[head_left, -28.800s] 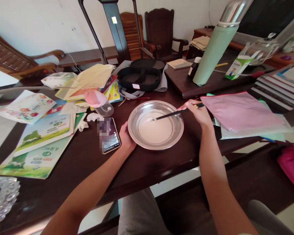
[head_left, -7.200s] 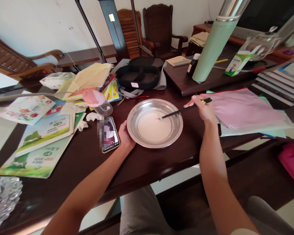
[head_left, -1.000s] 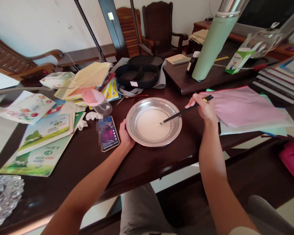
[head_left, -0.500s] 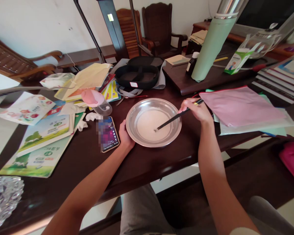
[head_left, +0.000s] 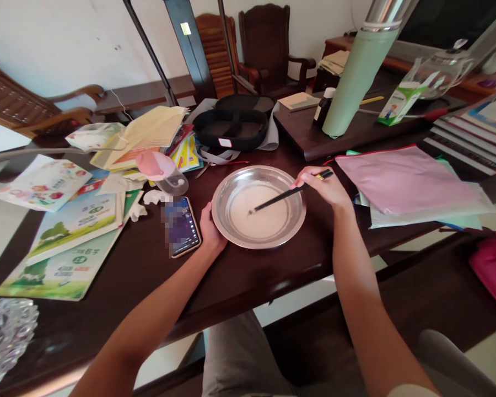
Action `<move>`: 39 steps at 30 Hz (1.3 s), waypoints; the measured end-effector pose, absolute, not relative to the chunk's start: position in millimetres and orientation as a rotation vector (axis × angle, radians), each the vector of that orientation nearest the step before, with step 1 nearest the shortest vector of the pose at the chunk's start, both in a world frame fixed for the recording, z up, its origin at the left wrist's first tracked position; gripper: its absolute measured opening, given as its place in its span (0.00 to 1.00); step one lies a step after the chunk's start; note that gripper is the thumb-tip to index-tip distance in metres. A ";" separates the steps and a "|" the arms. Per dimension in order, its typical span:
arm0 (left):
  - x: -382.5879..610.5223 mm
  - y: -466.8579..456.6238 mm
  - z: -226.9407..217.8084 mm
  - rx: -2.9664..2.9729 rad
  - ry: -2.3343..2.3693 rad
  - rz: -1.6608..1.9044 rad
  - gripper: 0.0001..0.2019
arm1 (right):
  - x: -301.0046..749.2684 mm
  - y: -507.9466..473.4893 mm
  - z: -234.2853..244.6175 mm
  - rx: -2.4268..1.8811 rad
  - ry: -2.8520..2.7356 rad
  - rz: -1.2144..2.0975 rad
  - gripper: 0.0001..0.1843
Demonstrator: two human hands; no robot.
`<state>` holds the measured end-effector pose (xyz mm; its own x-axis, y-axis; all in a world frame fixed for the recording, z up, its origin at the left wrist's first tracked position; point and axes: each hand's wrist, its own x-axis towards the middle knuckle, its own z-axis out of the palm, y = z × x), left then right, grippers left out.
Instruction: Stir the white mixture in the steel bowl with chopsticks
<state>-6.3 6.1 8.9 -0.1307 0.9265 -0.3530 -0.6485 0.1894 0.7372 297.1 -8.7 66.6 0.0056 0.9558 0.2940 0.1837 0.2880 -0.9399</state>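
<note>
A round steel basin stands on the dark wooden table, holding a whitish liquid. My left hand grips the basin's left rim, its fingers partly hidden behind the side. In my right hand, above the right rim, are black chopsticks held close together. Their tips dip into the liquid, left of the basin's middle. Just left of my left hand lies a phone with its screen lit. A clear cup with a pink lid is beyond the phone.
Booklets and a tissue pack cover the table's left side. A black case sits behind the basin. To the right are a pink folder and a tall green flask. A glass dish is at near left.
My right hand has shifted slightly left and the chopsticks' tips have moved left and a little away from me through the liquid. My left hand stays on the rim.
</note>
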 end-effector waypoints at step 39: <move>-6.9 8.8 2.8 0.358 0.938 1.420 0.13 | 308.2 -5.0 57.4 -1.131 -1.300 0.777 0.28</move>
<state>-6.9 8.8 2.8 -0.1178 0.9348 -0.3351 -0.6753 0.1720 0.7172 308.2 -5.0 57.4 0.1564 0.9310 0.3299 0.1501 0.3077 -0.9396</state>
